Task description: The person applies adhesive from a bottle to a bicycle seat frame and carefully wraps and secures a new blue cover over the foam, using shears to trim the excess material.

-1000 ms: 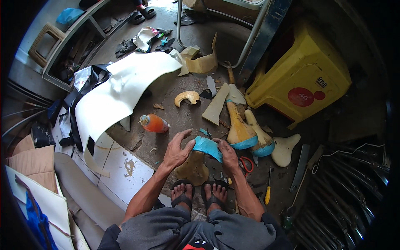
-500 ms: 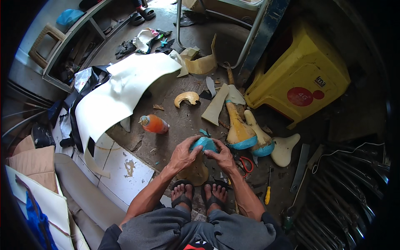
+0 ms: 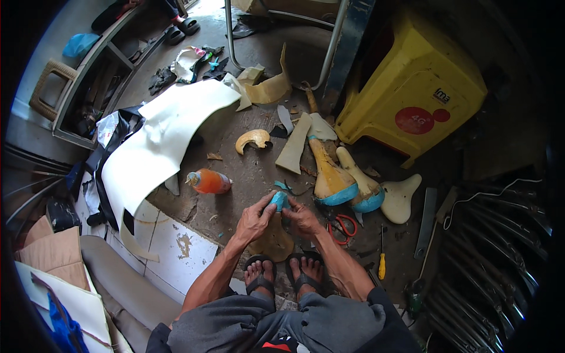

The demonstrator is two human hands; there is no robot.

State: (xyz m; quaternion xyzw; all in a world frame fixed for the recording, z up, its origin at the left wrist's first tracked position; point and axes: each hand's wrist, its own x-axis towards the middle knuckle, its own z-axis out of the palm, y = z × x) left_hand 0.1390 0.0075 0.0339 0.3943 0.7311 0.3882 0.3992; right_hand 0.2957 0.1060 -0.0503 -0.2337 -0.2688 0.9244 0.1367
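Note:
Between my feet a tan, saddle-shaped piece (image 3: 272, 240) stands with its narrow end up, and a thin blue sheet (image 3: 279, 199) is bent over that end. My left hand (image 3: 256, 220) pinches the blue sheet from the left, thumb and fingers closed on it. From the right, my right hand (image 3: 303, 219) has its fingers closed at the sheet's lower edge, partly hiding it. Just beyond lies a small blue scrap (image 3: 282, 185). Red-handled scissors (image 3: 345, 228) rest on the floor to the right of my right hand.
An orange bottle (image 3: 212, 181) lies ahead, near a large white foam sheet (image 3: 159, 132). Rightward are blue-edged bicycle saddles (image 3: 331, 170), a bare pale saddle (image 3: 401, 199), a yellow-handled screwdriver (image 3: 382, 266) and a metal strip (image 3: 426, 222). A yellow stool (image 3: 421, 88) stands far right.
The blue sheet, spread wide between both hands before, now looks narrower and folded around the tan piece's upper end. My right hand has moved down its side. The whole view has shifted slightly.

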